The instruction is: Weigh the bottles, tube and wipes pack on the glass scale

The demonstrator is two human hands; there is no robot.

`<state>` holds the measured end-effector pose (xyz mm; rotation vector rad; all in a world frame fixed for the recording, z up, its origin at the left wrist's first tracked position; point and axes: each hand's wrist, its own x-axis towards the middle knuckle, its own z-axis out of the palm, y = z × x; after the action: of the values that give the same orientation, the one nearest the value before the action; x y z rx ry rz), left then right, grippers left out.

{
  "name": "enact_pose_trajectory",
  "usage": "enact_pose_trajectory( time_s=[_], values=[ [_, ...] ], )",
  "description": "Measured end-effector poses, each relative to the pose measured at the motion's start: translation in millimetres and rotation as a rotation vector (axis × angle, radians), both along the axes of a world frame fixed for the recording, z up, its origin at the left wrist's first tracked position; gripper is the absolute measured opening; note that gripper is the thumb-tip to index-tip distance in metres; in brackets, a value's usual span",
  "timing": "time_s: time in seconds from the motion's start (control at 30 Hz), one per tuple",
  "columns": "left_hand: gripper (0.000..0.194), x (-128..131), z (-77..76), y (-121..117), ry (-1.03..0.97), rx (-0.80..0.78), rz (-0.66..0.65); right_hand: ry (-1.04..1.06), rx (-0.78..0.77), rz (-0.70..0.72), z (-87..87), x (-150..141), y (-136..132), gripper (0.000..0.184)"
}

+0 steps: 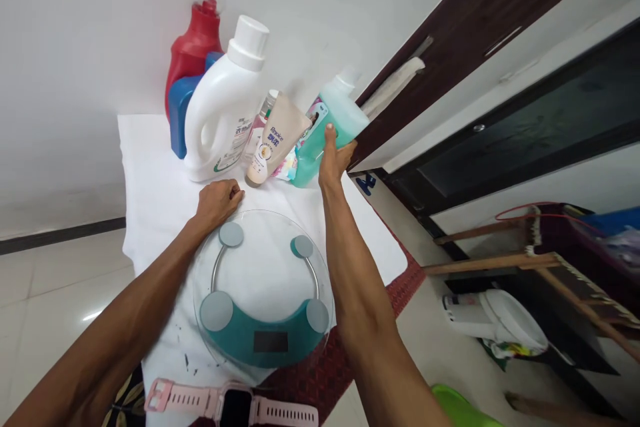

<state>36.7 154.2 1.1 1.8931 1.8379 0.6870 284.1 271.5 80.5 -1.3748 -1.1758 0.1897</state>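
Note:
My right hand [336, 157] is wrapped round a bottle of green liquid [311, 159], thumb on the near face. The bottle tilts to the right at the back of the white cloth [365, 233]. Curled into a loose fist, my left hand [219, 203] rests on the cloth, with nothing visible in it. Just behind it stands a white detergent jug [227, 103]. A beige Rejoice tube [277, 137] leans between the jug and the green bottle, partly covering a small clear bottle [270, 101]. In front of my hands lies a round glass scale [265, 340].
A red bottle [194, 40] and a blue container [181, 113] stand behind the jug, against the wall. A pink-strapped smartwatch [235, 405] lies at the near edge. A dark door frame [450, 33], a white bucket [513, 320] and a wooden stand [493, 263] are to the right.

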Motion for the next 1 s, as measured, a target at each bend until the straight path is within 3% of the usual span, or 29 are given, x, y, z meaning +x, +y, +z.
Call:
enact_pose_trajectory(
  time_s=[0.1, 0.13, 0.2, 0.3, 0.43, 0.6, 0.7, 0.8, 1.0],
  values=[
    [0.02, 0, 1.3, -2, 0.004, -0.007, -0.015, -0.066, 0.112, -0.17, -1.0, -10, -38, 0.062],
    [0.02, 0, 1.3, -2, 0.004, -0.006, -0.017, -0.099, 0.147, -0.156, -0.9, -17, -51, 0.064],
    [0.021, 0, 0.5, -2, 0.006, 0.001, -0.015, -0.136, 0.15, 0.018, -0.1, -36, -69, 0.062],
    [0.021, -1, -1.3, -1, 0.01, 0.009, -0.008, -0.121, 0.049, 0.279, 1.6, -67, -75, 0.05],
    [0.022, -2, -2.0, -1, -0.005, 0.013, -0.02, -0.115, -0.065, 0.27, 3.8, -91, -69, 0.03],
    [0.023, -3, -2.1, -2, -0.023, 0.011, -0.033, -0.064, 0.025, 0.188, 21.6, -85, -100, 0.034],
    [0.023, -2, -2.7, -2, -0.029, 0.011, -0.04, -0.025, 0.118, 0.24, 42.8, -72, -139, 0.038],
    [0.025, -2, -2.9, -2, -0.016, 0.018, -0.04, -0.043, 0.086, 0.286, 57.1, -61, -185, 0.036],
    [0.026, -2, -3.3, -2, 0.003, 0.026, -0.032, -0.053, -0.048, 0.294, 43.3, -50, -261, 0.024]
  ],
)
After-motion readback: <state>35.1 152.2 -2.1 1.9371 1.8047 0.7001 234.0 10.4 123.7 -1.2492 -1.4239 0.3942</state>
